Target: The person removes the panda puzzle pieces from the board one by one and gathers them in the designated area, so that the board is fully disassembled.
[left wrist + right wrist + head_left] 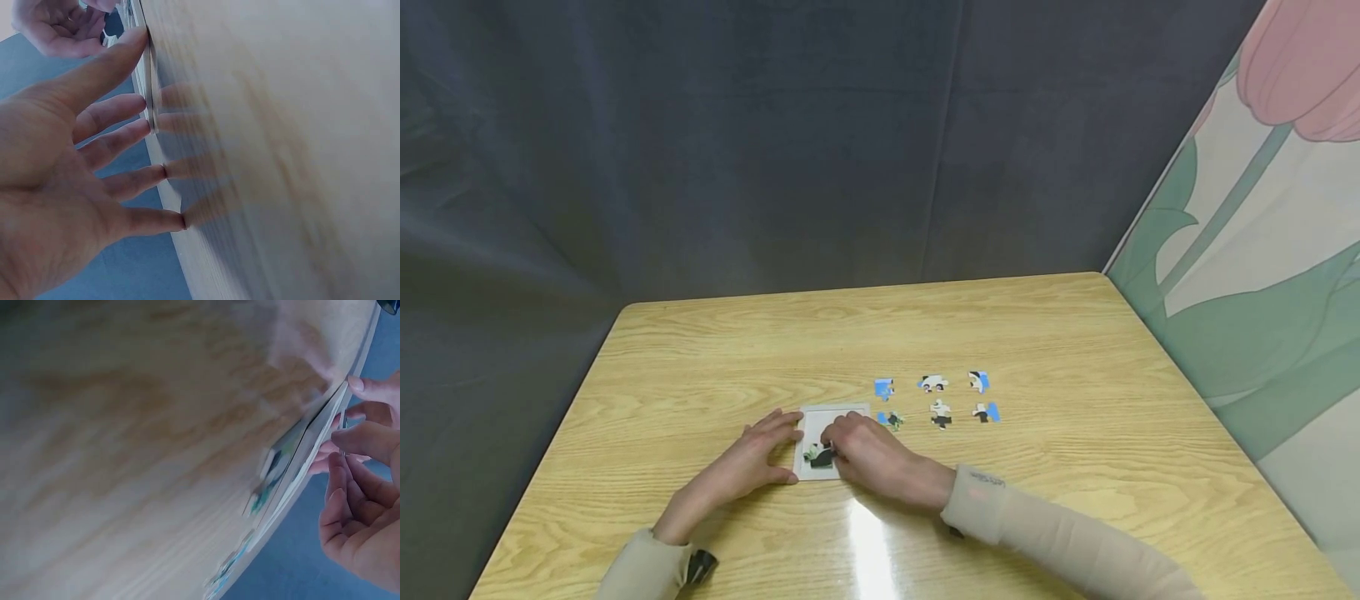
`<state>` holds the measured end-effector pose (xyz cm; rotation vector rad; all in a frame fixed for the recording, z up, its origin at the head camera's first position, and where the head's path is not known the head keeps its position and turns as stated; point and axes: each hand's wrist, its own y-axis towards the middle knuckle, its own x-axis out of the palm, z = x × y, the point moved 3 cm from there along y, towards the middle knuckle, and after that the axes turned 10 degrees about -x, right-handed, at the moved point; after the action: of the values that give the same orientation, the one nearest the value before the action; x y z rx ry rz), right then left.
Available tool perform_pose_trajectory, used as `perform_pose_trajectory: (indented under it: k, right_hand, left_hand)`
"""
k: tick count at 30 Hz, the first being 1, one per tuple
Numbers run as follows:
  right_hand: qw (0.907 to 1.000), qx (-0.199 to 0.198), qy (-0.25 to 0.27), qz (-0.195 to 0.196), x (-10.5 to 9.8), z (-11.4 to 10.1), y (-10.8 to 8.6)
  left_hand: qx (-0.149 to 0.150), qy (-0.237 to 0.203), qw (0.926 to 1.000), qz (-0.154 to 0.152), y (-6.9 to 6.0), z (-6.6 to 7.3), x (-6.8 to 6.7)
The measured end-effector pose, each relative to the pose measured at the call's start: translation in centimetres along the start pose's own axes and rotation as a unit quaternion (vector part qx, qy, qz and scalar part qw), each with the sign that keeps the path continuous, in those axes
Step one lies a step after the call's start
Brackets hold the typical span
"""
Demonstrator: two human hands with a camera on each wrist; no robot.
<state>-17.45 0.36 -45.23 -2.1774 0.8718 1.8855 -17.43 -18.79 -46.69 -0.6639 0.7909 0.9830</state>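
Observation:
A shallow white puzzle tray (837, 408) lies flat on the table in the head view. My right hand (868, 454) reaches over it from the right and pinches a puzzle piece (822, 458) with black and green on it, low in the tray's left half. In the right wrist view the piece shows edge-on between thumb and fingertips; whether it touches the tray floor I cannot tell. On the tray's left side rests my left hand (760, 450), its fingers spread and thumb at the near corner. The left wrist view shows those fingers (128, 140) nearly straight, tips down.
Right of the tray, several loose puzzle pieces lie in two rows, among them a blue corner piece (883, 388), a panda-face piece (933, 382) and a black-and-white piece (941, 414). Dark curtain (775, 150) hangs behind the wooden table (700, 350); a flower-printed cloth (1262, 275) hangs at right.

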Motion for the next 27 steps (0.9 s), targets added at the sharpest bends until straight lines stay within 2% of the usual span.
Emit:
perform_pose_trajectory:
  k: [7,27]
  right_hand:
    - [0.9992,0.013,0.031,0.021,-1.4,0.8,-1.0]
    - [0.9978,0.008,0.029,0.060,-3.7,2.2,-4.5]
  left_hand:
    - [-0.002,0.006,1.0000,0.003,0.1,0.0,0.1]
    - [-0.010,0.010,0.9999,0.001,0.1,-0.2,0.4]
